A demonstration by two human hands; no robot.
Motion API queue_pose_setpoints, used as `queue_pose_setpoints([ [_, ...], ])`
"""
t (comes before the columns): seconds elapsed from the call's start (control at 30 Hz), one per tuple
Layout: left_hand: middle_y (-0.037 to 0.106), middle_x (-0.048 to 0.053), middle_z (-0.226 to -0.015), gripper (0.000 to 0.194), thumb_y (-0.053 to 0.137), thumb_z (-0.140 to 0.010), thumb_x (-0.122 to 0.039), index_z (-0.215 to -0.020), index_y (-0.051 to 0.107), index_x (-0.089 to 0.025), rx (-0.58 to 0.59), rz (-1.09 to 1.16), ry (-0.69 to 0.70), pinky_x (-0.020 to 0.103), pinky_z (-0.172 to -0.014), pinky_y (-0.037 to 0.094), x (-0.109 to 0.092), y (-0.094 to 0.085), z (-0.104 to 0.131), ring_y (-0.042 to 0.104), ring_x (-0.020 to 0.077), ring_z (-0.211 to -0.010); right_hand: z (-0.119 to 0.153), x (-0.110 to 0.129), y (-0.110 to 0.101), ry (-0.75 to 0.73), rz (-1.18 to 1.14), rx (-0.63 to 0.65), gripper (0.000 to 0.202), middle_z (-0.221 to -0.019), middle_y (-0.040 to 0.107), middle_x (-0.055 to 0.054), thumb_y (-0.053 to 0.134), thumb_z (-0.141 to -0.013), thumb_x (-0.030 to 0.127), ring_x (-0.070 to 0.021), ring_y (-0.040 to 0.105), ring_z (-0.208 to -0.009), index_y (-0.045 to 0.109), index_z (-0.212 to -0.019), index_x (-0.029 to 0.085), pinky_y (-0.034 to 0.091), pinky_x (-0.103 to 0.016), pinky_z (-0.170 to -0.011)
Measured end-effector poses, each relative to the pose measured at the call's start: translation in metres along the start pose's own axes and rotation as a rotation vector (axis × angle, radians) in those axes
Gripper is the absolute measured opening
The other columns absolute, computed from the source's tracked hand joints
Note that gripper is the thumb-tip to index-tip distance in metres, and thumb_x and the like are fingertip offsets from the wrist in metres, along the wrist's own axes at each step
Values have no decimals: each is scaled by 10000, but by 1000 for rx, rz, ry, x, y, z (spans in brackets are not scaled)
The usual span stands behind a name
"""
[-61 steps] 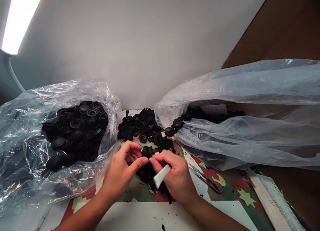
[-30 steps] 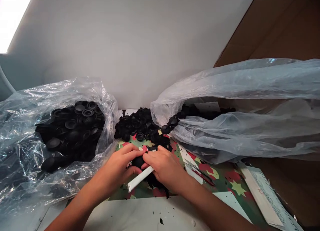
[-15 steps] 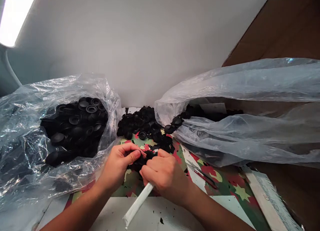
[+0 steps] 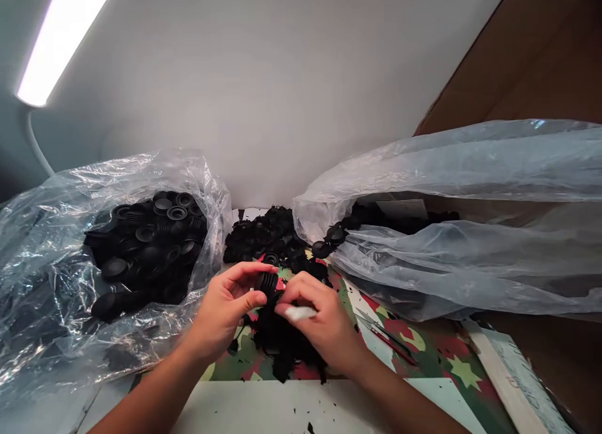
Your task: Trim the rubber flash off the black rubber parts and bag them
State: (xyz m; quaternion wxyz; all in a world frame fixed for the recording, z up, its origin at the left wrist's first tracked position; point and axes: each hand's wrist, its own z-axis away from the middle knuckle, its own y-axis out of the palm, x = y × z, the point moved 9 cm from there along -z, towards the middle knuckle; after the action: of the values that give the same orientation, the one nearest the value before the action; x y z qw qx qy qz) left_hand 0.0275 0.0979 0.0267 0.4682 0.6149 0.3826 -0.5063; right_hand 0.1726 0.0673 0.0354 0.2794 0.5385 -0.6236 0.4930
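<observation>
My left hand (image 4: 223, 312) holds a ribbed black rubber part (image 4: 268, 285) between thumb and fingers. Close beside it, my right hand (image 4: 317, 318) is closed round a white-wrapped tool (image 4: 301, 312), its fingertips at the black part. Dark scraps (image 4: 289, 346) lie in a heap below both hands. Behind them is a pile of black parts and scraps (image 4: 268, 230). More round black parts (image 4: 150, 255) fill the clear plastic bag (image 4: 42, 233) at the left.
Another clear bag (image 4: 423, 258) lies open at the right, with black pieces at its mouth. Tweezers (image 4: 388, 337) rest on the patterned mat (image 4: 463, 371). A white board (image 4: 244, 409) is in front, cardboard (image 4: 531, 70) at the right, and a lamp (image 4: 61, 39) at upper left.
The ribbed black part now shows in my left hand. My right hand has turned, so the white tool no longer points down toward the front. The view has shifted slightly.
</observation>
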Motion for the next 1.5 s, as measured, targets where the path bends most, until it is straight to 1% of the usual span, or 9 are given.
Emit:
queue_pose_setpoints([
  [0.1,763,70,-1009,332,867,-712,-265,-1031,789,-218,28,-124,9,241,-668,550,-3,7,2,680,216,-911,-1,-12,-2,188,-275,-20,347,-663,522,26,637,-889,515,-130,474,-605,627,-738,202,390,-248,-562],
  [0.23,764,53,-985,298,860,-701,-200,-992,797,-217,30,-232,74,287,-804,564,-9,14,4,682,211,-930,0,-20,1,313,-429,-30,375,-643,525,31,721,-783,558,-130,465,-590,614,-712,206,403,-259,-572],
  [0.4,778,38,-871,287,882,-657,-191,-930,798,-203,-16,-67,-51,251,-657,560,7,10,3,694,175,-756,1,-20,-5,304,-432,-62,353,-652,554,13,702,-818,510,-147,503,-641,653,-657,200,426,-282,-645],
  [0.57,784,39,-899,293,907,-647,-218,-918,799,-204,-18,32,-82,231,-652,546,10,8,4,695,167,-775,3,-23,-6,331,-460,-70,364,-633,542,13,708,-822,510,-153,504,-651,641,-638,202,414,-290,-655],
  [0.9,764,54,-954,374,877,-725,-389,-1024,776,-188,149,392,-348,213,-741,556,23,29,12,695,125,-765,3,-32,-9,314,-490,-132,432,-548,528,31,633,-873,613,-145,502,-580,671,-729,208,419,-280,-612],
  [1.2,780,106,-978,394,806,-805,-401,-1131,750,-186,236,378,-298,262,-747,550,24,34,15,705,171,-795,3,-44,-13,319,-474,-206,509,-518,490,39,574,-890,674,-124,427,-522,648,-727,197,346,-259,-543],
  [1.33,766,99,-993,387,728,-853,-463,-1139,734,-202,188,23,-152,309,-753,543,6,20,12,693,197,-809,3,-40,-14,280,-394,-187,509,-510,483,42,557,-904,665,-133,442,-525,646,-708,204,381,-274,-581],
  [1.4,756,85,-1040,259,693,-879,-357,-1092,742,-219,75,-406,61,352,-848,532,-27,-1,7,682,229,-923,3,-38,-16,254,-311,-188,521,-502,480,38,549,-906,670,-142,452,-531,642,-682,208,402,-288,-611],
  [1.5,728,90,-1153,196,618,-864,-182,-1009,742,-225,-238,-1071,359,459,-1044,436,-92,-39,6,616,294,-1137,4,-38,-18,231,-229,-185,539,-514,495,25,531,-908,681,-157,471,-543,649,-669,213,408,-297,-614],
])
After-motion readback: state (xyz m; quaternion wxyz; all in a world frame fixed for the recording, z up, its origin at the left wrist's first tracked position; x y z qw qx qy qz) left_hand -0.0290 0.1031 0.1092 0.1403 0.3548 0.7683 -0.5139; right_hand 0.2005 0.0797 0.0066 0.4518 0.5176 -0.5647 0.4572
